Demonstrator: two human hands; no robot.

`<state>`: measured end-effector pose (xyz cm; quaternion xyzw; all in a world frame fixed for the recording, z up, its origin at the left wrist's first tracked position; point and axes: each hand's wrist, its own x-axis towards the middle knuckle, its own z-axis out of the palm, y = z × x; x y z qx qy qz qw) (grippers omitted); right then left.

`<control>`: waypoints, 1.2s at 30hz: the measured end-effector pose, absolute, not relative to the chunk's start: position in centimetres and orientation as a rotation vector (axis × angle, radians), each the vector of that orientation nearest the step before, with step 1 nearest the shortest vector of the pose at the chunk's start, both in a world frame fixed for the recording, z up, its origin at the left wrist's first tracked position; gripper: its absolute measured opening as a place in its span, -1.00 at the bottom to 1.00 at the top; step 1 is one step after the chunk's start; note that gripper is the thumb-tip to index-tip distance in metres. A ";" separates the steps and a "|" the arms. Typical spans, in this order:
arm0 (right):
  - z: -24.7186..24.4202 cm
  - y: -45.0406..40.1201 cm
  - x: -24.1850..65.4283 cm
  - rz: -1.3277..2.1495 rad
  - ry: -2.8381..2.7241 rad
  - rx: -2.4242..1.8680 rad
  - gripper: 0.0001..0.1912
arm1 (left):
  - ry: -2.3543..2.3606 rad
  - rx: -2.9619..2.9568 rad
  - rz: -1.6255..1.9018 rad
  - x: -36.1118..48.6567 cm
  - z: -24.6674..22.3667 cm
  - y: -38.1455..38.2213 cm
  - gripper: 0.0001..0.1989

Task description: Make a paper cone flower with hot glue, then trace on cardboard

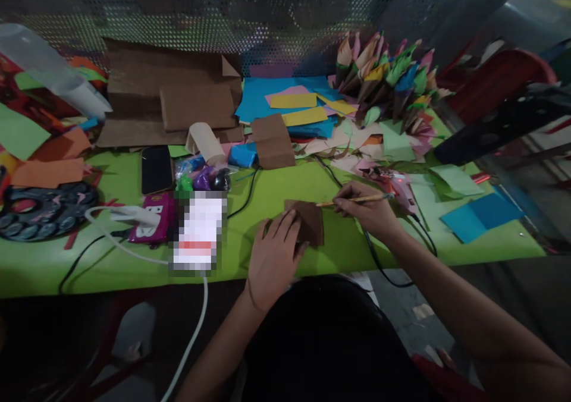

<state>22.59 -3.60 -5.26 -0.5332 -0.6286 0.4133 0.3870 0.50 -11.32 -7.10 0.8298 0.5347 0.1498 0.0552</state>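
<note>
A small piece of brown paper [311,223] lies on the green table. My left hand [276,250] rests flat on its left part, fingers stretched out and slightly apart. In my right hand [368,214] is a slim yellowish pencil [327,204], pinched between the fingers. The pencil points left, its tip at the paper's upper right edge. Whether the tip touches the paper I cannot tell. Just beyond my right hand lies a pink glue gun [401,191] with a small red light.
Brown paper sheets [134,87], blue paper [259,99] and a bunch of paper cones [392,75] line the back. To the left are a lit phone [200,229], a dark phone [156,170], a purple socket box [156,217] and a paint palette [49,212]. Cables cross the green table [241,235].
</note>
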 end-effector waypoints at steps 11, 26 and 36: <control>-4.8 -4.1 23.0 1.040 -1.589 -1.342 -0.84 | 1.651 2.574 0.488 0.4 -7.0 -11.3 -0.59; -5.9 -3.0 17.7 1.194 -1.708 -1.148 -0.84 | 1.639 2.596 0.444 0.3 -7.7 -11.6 -0.54; -5.8 -2.8 17.9 1.174 -1.712 -1.199 -0.81 | 1.647 2.583 0.469 0.4 -7.5 -11.7 -0.56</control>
